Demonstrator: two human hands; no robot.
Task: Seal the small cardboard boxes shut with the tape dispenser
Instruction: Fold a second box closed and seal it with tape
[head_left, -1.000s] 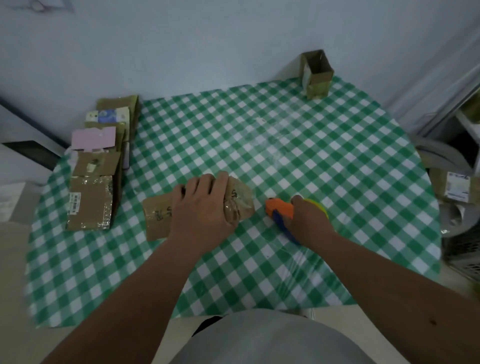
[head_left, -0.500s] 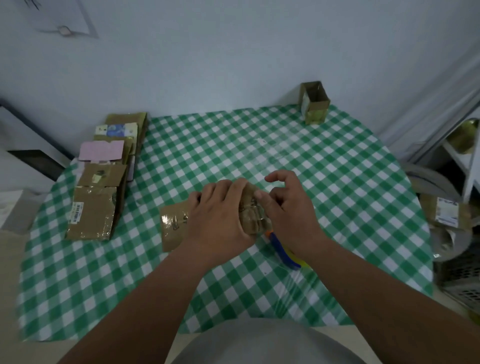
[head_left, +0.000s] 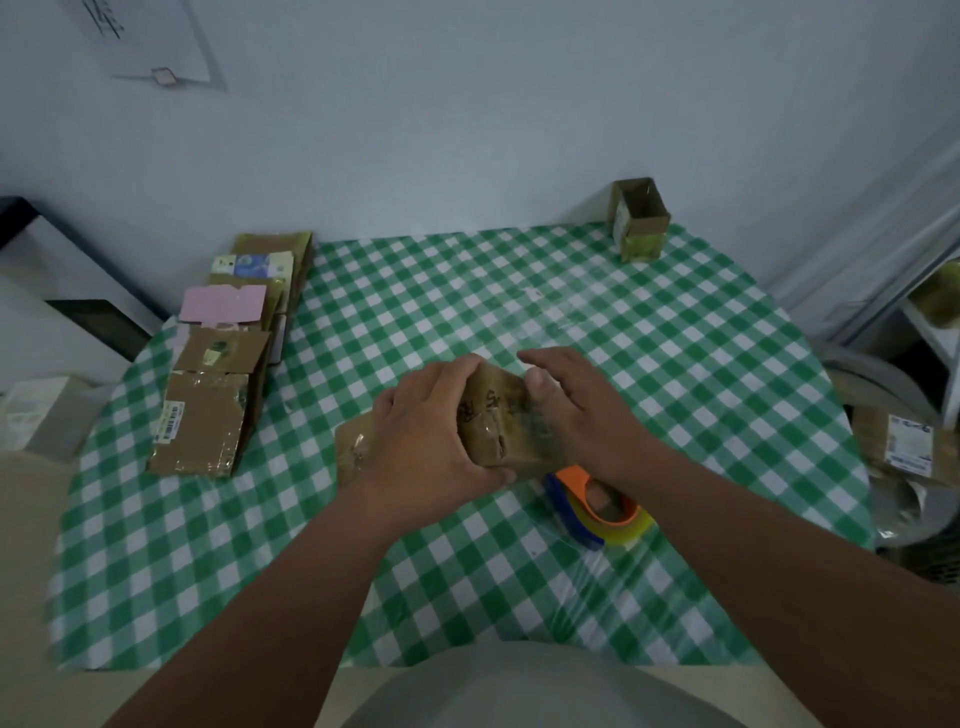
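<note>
A small brown cardboard box (head_left: 498, 423) with glossy tape and scribbled writing sits mid-table. My left hand (head_left: 423, 441) grips its left side, fingers curled over the top and thumb under the near edge. Pressed against the box's right side is my right hand (head_left: 576, 410), thumb on the top and fingers stretched out. Part of the box's flap (head_left: 353, 449) shows left of my left wrist. The tape dispenser (head_left: 597, 506), orange and blue with a yellowish tape roll, lies on the cloth under my right wrist, untouched.
Flattened cardboard boxes (head_left: 208, 410) and a pink carton (head_left: 223, 306) are stacked along the table's left edge. An open upright box (head_left: 639, 218) stands at the far right corner. The green checked tablecloth (head_left: 519, 291) covers the round table. Shelving and parcels (head_left: 909, 441) crowd the right.
My right hand let go of the tape dispenser, which now lies on the table, and moved onto the box's right side. The box has been lifted and tilted between both hands.
</note>
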